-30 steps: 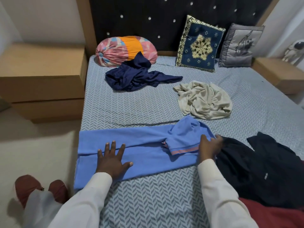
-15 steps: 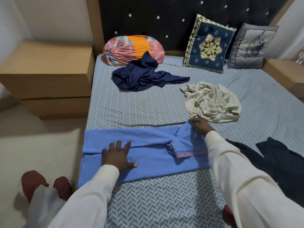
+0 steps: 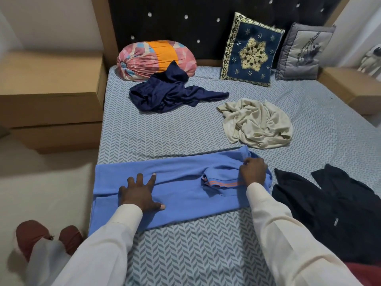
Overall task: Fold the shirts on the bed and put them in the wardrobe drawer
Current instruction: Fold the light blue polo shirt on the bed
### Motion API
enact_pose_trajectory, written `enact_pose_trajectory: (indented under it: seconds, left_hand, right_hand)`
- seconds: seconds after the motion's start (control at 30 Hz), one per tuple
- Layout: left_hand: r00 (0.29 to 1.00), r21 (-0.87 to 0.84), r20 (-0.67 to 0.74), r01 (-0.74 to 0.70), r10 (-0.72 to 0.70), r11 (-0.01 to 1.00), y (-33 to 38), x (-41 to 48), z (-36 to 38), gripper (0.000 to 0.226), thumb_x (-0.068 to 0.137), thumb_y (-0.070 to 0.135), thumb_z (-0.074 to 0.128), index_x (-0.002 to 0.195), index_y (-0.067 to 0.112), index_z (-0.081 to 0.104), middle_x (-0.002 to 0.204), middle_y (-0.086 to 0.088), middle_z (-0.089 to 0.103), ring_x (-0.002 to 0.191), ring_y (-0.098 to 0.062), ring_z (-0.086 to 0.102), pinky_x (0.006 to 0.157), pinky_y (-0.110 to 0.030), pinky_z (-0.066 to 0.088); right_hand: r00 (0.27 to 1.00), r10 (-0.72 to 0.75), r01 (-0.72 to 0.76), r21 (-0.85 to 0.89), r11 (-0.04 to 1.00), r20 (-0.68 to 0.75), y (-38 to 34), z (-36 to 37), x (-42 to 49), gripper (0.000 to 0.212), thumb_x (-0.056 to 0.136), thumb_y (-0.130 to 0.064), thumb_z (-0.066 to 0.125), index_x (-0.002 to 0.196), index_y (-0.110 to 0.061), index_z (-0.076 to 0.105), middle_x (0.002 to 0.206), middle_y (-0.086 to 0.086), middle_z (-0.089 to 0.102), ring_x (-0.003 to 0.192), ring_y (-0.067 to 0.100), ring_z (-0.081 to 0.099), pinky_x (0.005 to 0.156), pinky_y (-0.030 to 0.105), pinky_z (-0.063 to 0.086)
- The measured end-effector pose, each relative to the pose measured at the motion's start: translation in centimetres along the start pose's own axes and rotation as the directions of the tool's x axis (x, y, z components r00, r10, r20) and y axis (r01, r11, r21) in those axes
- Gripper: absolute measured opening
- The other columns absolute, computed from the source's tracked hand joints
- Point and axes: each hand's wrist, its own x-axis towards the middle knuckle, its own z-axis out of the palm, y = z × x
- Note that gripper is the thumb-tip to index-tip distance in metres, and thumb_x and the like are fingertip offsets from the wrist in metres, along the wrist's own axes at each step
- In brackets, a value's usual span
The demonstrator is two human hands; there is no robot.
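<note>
A light blue shirt (image 3: 185, 195) lies folded into a long band across the near part of the bed (image 3: 165, 129). My left hand (image 3: 140, 193) presses flat on its left half with fingers spread. My right hand (image 3: 253, 172) pinches the cloth at the shirt's right end, by the orange-striped sleeve. A navy shirt (image 3: 171, 91) lies crumpled near the headboard, a cream shirt (image 3: 257, 122) is bunched to its right, and a black shirt (image 3: 338, 209) is spread at the right.
A round patterned bolster (image 3: 152, 58) and two cushions (image 3: 251, 50) lean on the dark headboard. Wooden bedside units (image 3: 49, 96) flank the bed. My feet in red shoes (image 3: 47, 236) stand on the floor at the left.
My right hand came back from the shirt's far corner toward the sleeve and now pinches cloth there. My left hand stayed pressed on the shirt. The view shifted slightly.
</note>
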Motion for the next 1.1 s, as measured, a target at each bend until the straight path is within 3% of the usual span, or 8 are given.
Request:
enact_pose_trajectory:
  seconds: [0.1, 0.17, 0.23, 0.37, 0.6, 0.77, 0.93, 1.1]
  left_hand:
    - [1.0, 0.002, -0.004, 0.001, -0.001, 1.0, -0.1, 0.0, 0.1, 0.118, 0.065, 0.084, 0.056, 0.152, 0.041, -0.011, 0.159, -0.008, -0.001, 0.139, -0.038, 0.015, 0.105, -0.054, 0.03]
    - [1.0, -0.008, 0.006, 0.003, -0.003, 1.0, -0.1, -0.1, 0.1, 0.118, 0.066, 0.084, 0.056, 0.151, 0.041, -0.013, 0.16, -0.009, -0.008, 0.141, -0.039, 0.011, 0.106, -0.054, 0.028]
    - [1.0, -0.01, 0.02, 0.005, -0.005, 1.0, -0.1, -0.1, 0.1, 0.118, 0.066, 0.083, 0.057, 0.151, 0.042, -0.014, 0.161, -0.009, -0.014, 0.143, -0.039, 0.007, 0.108, -0.055, 0.026]
    - [1.0, -0.009, 0.019, 0.016, -0.016, 1.0, -0.1, 0.1, -0.1, 0.122, 0.063, 0.085, 0.058, 0.151, 0.041, -0.016, 0.161, -0.011, -0.015, 0.143, -0.039, 0.007, 0.108, -0.055, 0.025]
    - [0.998, 0.004, 0.046, 0.036, -0.037, 0.999, -0.1, 1.0, -0.4, 0.13, 0.057, 0.087, 0.06, 0.15, 0.041, -0.019, 0.161, -0.013, -0.015, 0.144, -0.041, 0.007, 0.108, -0.055, 0.028]
    - [0.999, -0.003, 0.02, 0.037, -0.037, 0.999, -0.1, 0.4, -0.1, 0.127, 0.061, 0.086, 0.059, 0.15, 0.039, -0.019, 0.161, -0.013, -0.016, 0.144, -0.039, 0.007, 0.107, -0.055, 0.028]
    - [0.99, -0.058, -0.13, -0.056, 0.048, 0.997, -1.1, -0.9, 2.4, 0.111, 0.072, 0.088, 0.041, 0.154, 0.033, -0.009, 0.162, -0.013, -0.011, 0.147, -0.036, 0.004, 0.114, -0.055, 0.02]
    - [0.98, -0.088, -0.183, -0.1, 0.082, 0.991, -1.9, -1.8, 4.4, 0.098, 0.081, 0.084, 0.02, 0.154, 0.028, -0.013, 0.163, -0.009, -0.011, 0.15, -0.028, -0.006, 0.12, -0.05, 0.004]
  right_hand:
    - [0.97, -0.229, 0.221, -0.093, 0.971, -0.084, -1.4, -0.4, -0.5, 0.042, 0.069, -0.007, 0.067, 0.111, -0.005, 0.067, 0.118, 0.021, 0.059, 0.106, 0.044, 0.054, 0.088, 0.045, 0.043]
    - [0.916, -0.398, 0.398, -0.231, 0.888, 0.05, -2.6, -0.1, -0.4, 0.044, 0.072, -0.012, 0.068, 0.115, -0.008, 0.064, 0.12, 0.017, 0.06, 0.107, 0.04, 0.054, 0.087, 0.044, 0.042]
    - [0.891, -0.395, 0.452, -0.335, 0.827, 0.226, -3.3, 0.1, 0.3, 0.043, 0.079, -0.022, 0.065, 0.12, -0.01, 0.059, 0.125, 0.013, 0.058, 0.114, 0.036, 0.052, 0.092, 0.041, 0.039]
    - [0.925, -0.139, 0.273, -0.364, 0.89, 0.353, -3.0, -0.5, 3.1, 0.055, 0.085, -0.029, 0.06, 0.133, -0.005, 0.048, 0.14, 0.014, 0.046, 0.127, 0.038, 0.041, 0.104, 0.041, 0.039]
    - [0.88, -0.053, 0.176, -0.219, 0.96, 0.473, -1.9, -1.0, 5.3, 0.051, 0.089, -0.02, 0.05, 0.138, -0.009, 0.041, 0.145, 0.017, 0.039, 0.131, 0.041, 0.036, 0.107, 0.043, 0.035]
    - [0.988, -0.045, 0.0, 0.288, 0.958, 0.15, 0.6, -5.3, 2.4, 0.046, 0.09, -0.001, 0.052, 0.135, -0.01, 0.053, 0.123, 0.023, 0.062, 0.116, 0.036, 0.057, 0.09, 0.031, 0.041]
    - [0.983, 0.079, -0.114, 0.213, 0.97, 0.166, 6.6, -6.9, -3.2, 0.032, 0.081, -0.009, 0.065, 0.113, -0.007, 0.063, 0.108, 0.018, 0.068, 0.104, 0.034, 0.063, 0.088, 0.034, 0.045]
    - [0.972, 0.006, -0.008, 0.004, 1.0, 0.236, 8.7, -5.4, -5.5, 0.029, 0.078, -0.013, 0.065, 0.106, -0.014, 0.061, 0.103, 0.017, 0.067, 0.102, 0.037, 0.061, 0.087, 0.038, 0.046]
